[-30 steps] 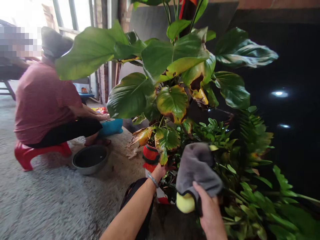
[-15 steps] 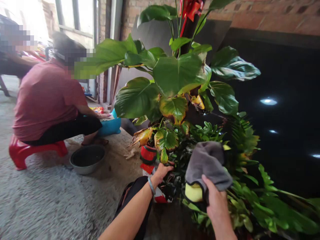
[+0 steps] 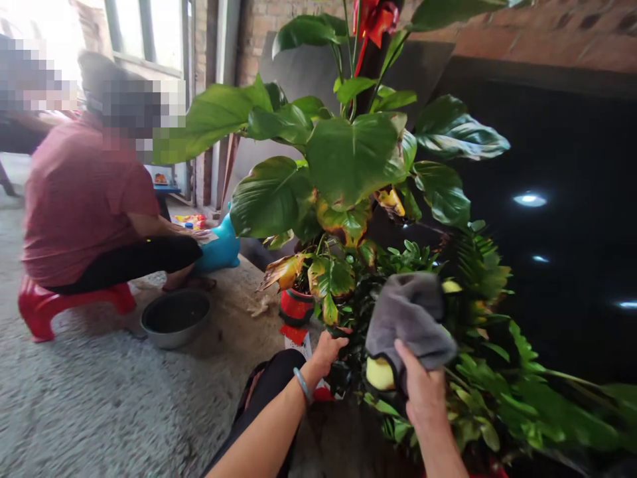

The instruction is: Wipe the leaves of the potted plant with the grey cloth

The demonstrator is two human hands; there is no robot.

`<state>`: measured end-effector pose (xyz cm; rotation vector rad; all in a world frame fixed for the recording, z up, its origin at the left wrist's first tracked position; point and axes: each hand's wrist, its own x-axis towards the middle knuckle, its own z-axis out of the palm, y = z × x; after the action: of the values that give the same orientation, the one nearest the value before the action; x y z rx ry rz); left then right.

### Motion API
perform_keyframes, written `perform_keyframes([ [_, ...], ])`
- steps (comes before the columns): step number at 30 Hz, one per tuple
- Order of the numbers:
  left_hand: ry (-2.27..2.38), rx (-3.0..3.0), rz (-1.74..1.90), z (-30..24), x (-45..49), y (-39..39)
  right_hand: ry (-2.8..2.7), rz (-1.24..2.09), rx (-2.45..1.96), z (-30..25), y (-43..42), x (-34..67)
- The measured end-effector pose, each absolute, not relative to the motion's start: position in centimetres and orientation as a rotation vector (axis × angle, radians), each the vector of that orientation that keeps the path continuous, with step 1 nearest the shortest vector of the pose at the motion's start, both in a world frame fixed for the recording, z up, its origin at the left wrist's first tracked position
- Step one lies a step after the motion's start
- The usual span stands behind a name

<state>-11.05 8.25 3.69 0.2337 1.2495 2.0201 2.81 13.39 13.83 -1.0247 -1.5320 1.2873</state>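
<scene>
My right hand (image 3: 423, 392) is closed on a two-sided cleaning cloth (image 3: 408, 318), grey with a dark edge and a yellow underside. The cloth covers most of the fingers and hangs in front of dark foliage. To its left, my left hand (image 3: 328, 352), with a pale bangle (image 3: 302, 385) at the wrist, reaches into the small dark leaves (image 3: 355, 345). Its fingers look curled among them; what they pinch, if anything, is hidden. Above both hands spreads a potted plant (image 3: 353, 153) with broad green leaves, some browned and yellow. Its leaves stand apart from the cloth.
A red pot (image 3: 296, 307) stands beyond my left hand. More green plants (image 3: 527, 405) fill the right side. At left, a person (image 3: 89, 199) sits on a red stool (image 3: 74, 302), one hand at a blue object (image 3: 221, 245). A grey basin (image 3: 176, 322) rests on the concrete floor (image 3: 124, 405).
My right hand and the cloth have shifted slightly left and up in view. My left hand has moved a little right and down, still among the dark leaves.
</scene>
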Motion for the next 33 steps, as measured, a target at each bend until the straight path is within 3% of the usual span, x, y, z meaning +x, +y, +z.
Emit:
perform_keyframes([
  [4, 1.251, 0.226, 2.009, 3.7, -11.3, 8.3, -1.584, 1.566, -1.265, 10.7, 10.3, 4.7],
  [7, 1.216, 0.249, 1.995, 3.9, -11.5, 8.0, -1.606, 1.462, -1.301, 11.0, 10.5, 7.3],
  [13, 1.107, 0.249, 2.004, 4.2, -10.2, 8.3, -1.410, 1.054, -1.089, 16.9, 14.7, 4.8],
  [18, 0.921, 0.186, 2.013, 3.7, -9.6, 8.9, -1.511, 1.378, -1.205, 12.6, 11.6, 4.6],
  [21, 0.833, 0.233, 1.966, 3.4, -9.6, 8.9, -1.532, 1.286, -1.240, 10.8, 10.3, 7.6],
  [28, 0.722, 0.283, 1.926, 2.9, -9.0, 9.0, -1.261, 1.094, -1.159, 16.0, 14.9, 6.6],
  [33, 0.647, 0.191, 1.895, 2.4, -8.8, 9.4, -1.531, 1.367, -1.313, 11.1, 12.3, 6.2],
])
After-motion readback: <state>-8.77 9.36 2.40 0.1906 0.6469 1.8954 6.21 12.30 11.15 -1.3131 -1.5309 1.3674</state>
